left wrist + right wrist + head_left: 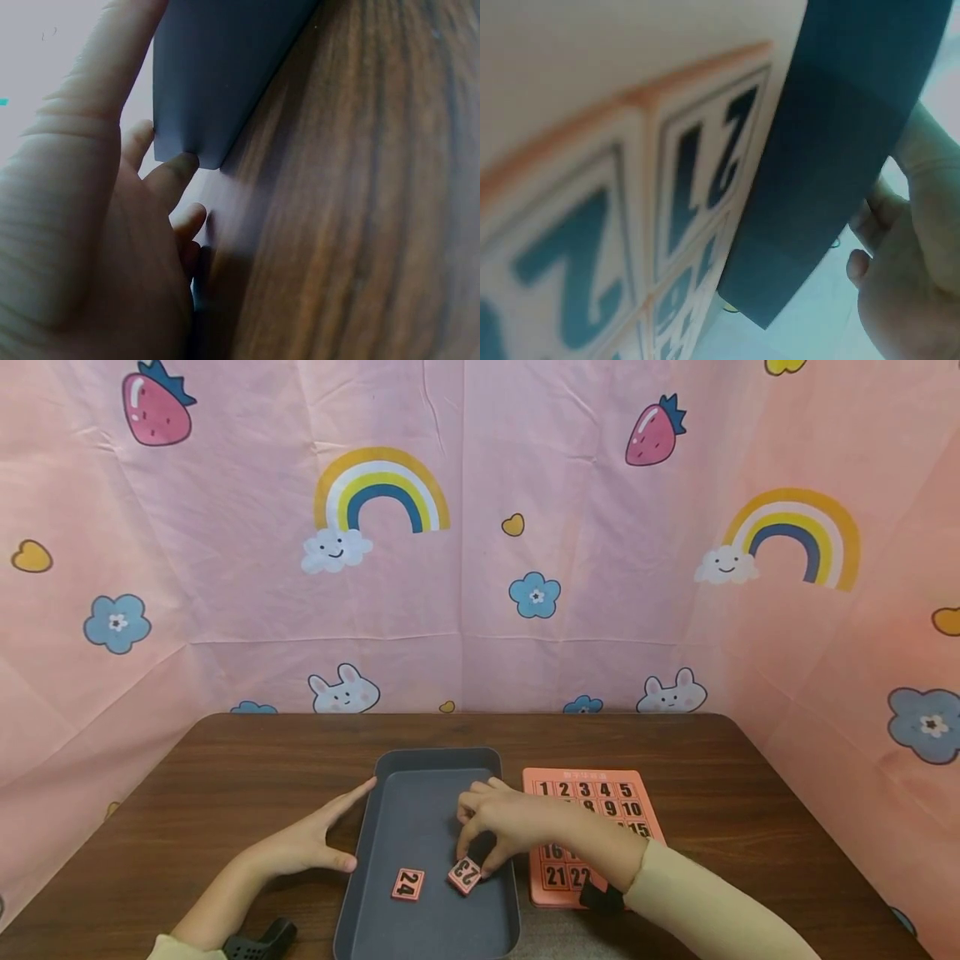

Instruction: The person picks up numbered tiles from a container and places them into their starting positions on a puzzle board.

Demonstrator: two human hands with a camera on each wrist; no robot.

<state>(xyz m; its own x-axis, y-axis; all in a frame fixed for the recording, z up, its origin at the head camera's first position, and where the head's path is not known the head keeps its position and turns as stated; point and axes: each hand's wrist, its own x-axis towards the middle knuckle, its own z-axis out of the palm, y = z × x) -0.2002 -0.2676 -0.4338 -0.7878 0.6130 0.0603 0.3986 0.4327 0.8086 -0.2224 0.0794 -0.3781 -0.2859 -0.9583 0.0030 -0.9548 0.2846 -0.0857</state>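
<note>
A square orange number tile marked 23 (464, 876) is pinched between the thumb and fingers of my right hand (501, 818), over the floor of the grey tray (420, 810). The tile sits at an angle, its digits turned away from upright. Just left of it, tile 24 (408, 885) lies on the tray floor, turned sideways. My left hand (296, 843) is spread along the tray's left side, thumb and fingers extended; in the left wrist view its fingertips are right at the dark tray wall (217, 67).
Right of the tray lies an orange number board (585, 775) with rows of numbered tiles, 21 and 22 in its lowest row. My right forearm crosses over it. The dark wooden table (270, 760) ends at a patterned pink cloth (480, 668) behind.
</note>
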